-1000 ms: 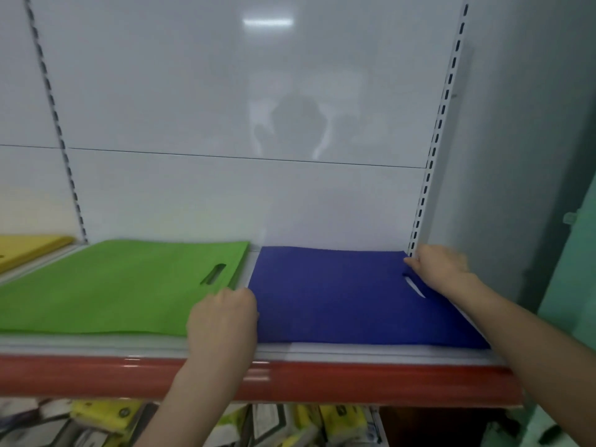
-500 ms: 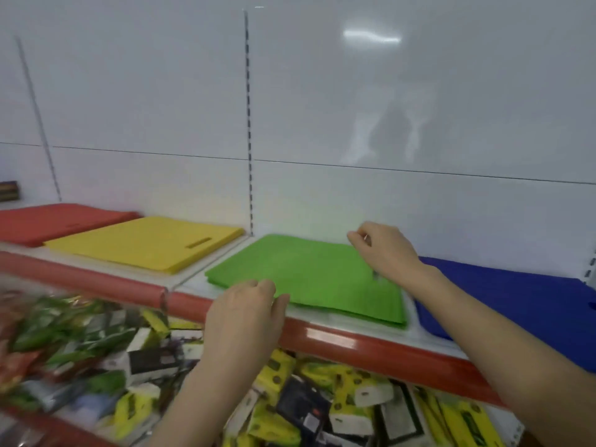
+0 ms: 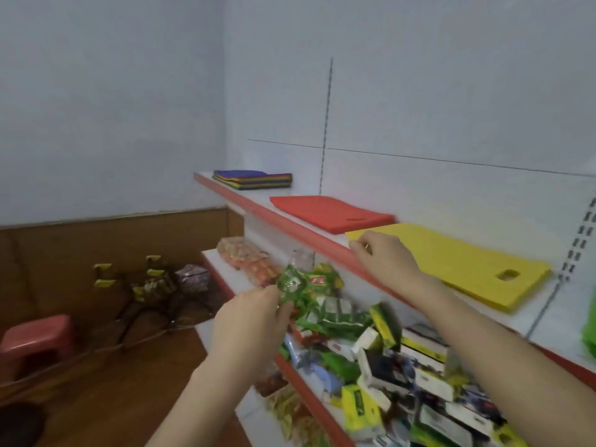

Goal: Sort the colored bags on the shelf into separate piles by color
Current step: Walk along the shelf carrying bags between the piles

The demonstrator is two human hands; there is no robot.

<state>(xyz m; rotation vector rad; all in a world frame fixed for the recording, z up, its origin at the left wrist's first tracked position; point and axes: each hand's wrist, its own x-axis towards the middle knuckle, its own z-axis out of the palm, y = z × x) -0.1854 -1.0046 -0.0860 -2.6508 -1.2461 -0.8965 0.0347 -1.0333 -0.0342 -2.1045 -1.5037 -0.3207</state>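
Three colours lay sorted along the shelf: red bags, yellow bags, green bags. A mixed stack waited unsorted at its far end. The right hand seemed to pinch the yellow bags' corner; the left hand hung loosely curled, apparently empty.

Matt yellow bag, perhaps cloth, glossy snack wrappers, wooden floor

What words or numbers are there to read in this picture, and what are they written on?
Nothing here can be read.
Red label on the green packet: there is print, but it is too blurred to read.
Print on the boxes under the top shelf: too small and blurred to read.
No print shows on the red bags, the yellow bags or the mixed stack.
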